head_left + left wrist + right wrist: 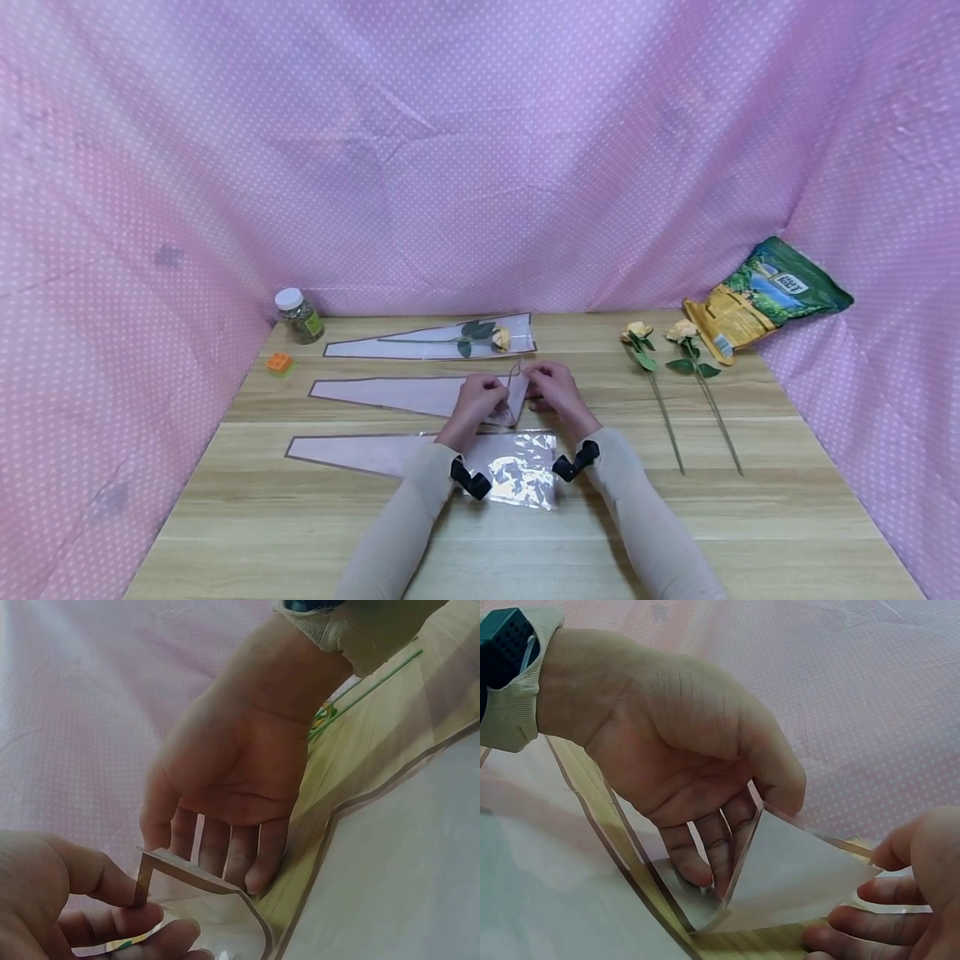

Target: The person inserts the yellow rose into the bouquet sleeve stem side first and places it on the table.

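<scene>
On the table, three long tapering flower sleeves with brown borders lie one behind another. Both hands are at the wide end of the middle sleeve [390, 392], whose mouth stands raised and parted. My left hand [478, 402] pinches one edge of that mouth between thumb and fingers. Opposite it, my right hand [557, 390] pinches the other edge, its corner [866, 859] showing between thumb and fingertips. The front sleeve [352, 450], with a shiny clear wide end, lies partly beneath my left forearm. A yellow artificial rose [500, 338] lies at the back sleeve [519, 325].
Two stemmed roses [637, 332] [682, 331] lie on the right of the wooden table [285, 517]. Behind them a green and yellow bag [772, 292] leans against the pink dotted cloth [480, 167]. A white-lidded jar [302, 318] and an orange block [279, 362] stand at the left.
</scene>
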### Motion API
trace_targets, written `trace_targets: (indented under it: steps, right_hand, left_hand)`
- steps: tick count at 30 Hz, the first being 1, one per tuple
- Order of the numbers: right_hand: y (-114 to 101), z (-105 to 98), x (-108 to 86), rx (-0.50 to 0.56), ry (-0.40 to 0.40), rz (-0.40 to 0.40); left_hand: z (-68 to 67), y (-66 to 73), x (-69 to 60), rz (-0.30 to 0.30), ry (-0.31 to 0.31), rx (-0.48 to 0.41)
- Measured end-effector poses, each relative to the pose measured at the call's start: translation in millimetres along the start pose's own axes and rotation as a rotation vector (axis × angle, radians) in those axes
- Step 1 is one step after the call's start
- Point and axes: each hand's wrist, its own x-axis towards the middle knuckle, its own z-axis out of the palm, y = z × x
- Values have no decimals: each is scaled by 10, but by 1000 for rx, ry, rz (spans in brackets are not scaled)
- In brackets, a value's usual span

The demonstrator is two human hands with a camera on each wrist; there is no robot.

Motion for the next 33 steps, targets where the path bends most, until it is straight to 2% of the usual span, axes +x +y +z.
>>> trace_targets:
  steps: [7, 12, 18, 21, 26, 33]
  right_hand:
    - [-3, -25, 9, -15, -27, -16]
    - [-18, -35, -14, -67, -54, -42]
    - [-80, -34, -75, -149, -103, -99]
    - [-92, -61, -103, -162, -103, -117]
    - [-86, -214, -173, -227, -75, -206]
    - [-97, -550, -227, -340, 1, -223]
  left_hand:
    - [15, 32, -25, -3, -13, 12]
    - [15, 14, -9, -10, -35, 43]
    - [16, 4, 2, 16, -50, 84]
    - [17, -4, -4, 34, -54, 88]
    - [25, -18, -13, 54, -54, 76]
    - [1, -22, -16, 31, -62, 64]
